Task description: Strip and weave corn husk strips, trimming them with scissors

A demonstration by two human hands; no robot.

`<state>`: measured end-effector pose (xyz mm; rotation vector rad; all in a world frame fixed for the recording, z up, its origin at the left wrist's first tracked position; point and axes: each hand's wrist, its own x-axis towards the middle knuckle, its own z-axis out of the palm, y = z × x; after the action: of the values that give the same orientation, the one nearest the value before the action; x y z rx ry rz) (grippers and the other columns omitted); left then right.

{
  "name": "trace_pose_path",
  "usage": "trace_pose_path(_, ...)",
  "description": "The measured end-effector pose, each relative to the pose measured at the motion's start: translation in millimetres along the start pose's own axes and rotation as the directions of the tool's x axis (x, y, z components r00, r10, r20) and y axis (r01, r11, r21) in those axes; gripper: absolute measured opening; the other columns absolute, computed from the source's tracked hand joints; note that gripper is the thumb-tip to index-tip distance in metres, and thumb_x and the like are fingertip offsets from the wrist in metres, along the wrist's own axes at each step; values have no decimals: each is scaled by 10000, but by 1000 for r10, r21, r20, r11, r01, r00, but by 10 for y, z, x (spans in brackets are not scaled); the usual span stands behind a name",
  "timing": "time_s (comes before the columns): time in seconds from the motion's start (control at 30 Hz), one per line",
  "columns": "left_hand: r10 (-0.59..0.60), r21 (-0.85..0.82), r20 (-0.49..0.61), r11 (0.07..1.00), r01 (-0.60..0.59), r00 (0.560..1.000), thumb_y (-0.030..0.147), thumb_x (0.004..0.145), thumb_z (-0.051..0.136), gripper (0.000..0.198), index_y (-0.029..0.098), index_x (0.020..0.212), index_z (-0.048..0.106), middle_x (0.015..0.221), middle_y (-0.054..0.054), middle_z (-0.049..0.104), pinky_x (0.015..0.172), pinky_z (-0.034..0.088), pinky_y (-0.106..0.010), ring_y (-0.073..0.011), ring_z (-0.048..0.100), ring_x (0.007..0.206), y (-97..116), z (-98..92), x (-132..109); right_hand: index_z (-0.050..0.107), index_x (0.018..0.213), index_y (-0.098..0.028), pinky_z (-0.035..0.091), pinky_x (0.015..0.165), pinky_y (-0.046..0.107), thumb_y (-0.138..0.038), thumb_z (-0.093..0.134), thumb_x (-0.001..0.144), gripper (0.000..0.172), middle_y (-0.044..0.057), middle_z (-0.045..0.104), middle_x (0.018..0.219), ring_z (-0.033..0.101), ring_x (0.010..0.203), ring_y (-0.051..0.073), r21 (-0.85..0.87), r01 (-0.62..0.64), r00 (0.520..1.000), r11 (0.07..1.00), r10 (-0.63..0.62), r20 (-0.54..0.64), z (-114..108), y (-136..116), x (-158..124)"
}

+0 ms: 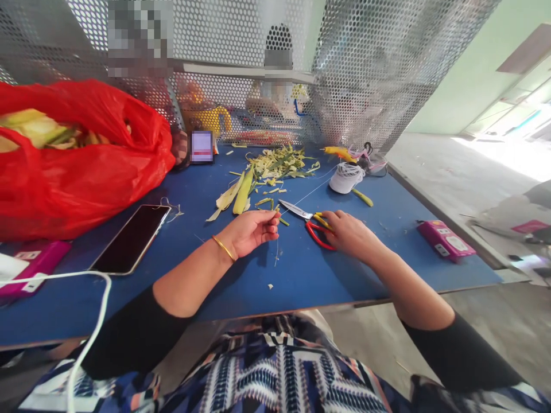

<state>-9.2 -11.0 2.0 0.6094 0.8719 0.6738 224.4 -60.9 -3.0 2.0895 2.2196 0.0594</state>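
Observation:
My left hand (pixel 260 228) is closed in a pinch above the blue table, with white thread (pixel 310 191) at its fingertips. A small green husk bit shows by the fingertips; I cannot tell whether it is held too. From there the thread runs to a white spool (pixel 343 179), and a loose end hangs below the fingers. My right hand (pixel 349 232) is closed on the yellow handle of the scissors (pixel 318 229). Their blades point toward my left hand, and the red handle loop lies nearer me. Strips of corn husk (pixel 244 192) lie just beyond my left hand.
A heap of cut husk (pixel 282 162) lies against the perforated metal screen (pixel 357 74). At left are a red plastic bag (pixel 99 172) of husks, a phone (pixel 133 238) and a white cable (pixel 103 304). A pink box (pixel 446 240) sits near the right edge.

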Motion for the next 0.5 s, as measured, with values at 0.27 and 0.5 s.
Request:
trace_pose_path(0.27,-6,8,-52,1000,6,999,78,983,485,341,99,691,660,593,1,569,494,519,-185,-56,527,463,-11,26,-3,681,1251,-192,433,581,281,-259,664,761,495,65,744,843,639,683,203,464,-96,993,881,50,111,10,243,-90)
trace_pose_path(0.5,-2,12,-82,1000,3,997,80,987,488,341,93,688,652,578,2,574,472,511,-180,-58,532,446,-44,36,21,746,1023,-177,338,353,258,-708,764,653,648,24,617,697,441,442,103,932,-287,939,222,-126,319,-108,538,-384)
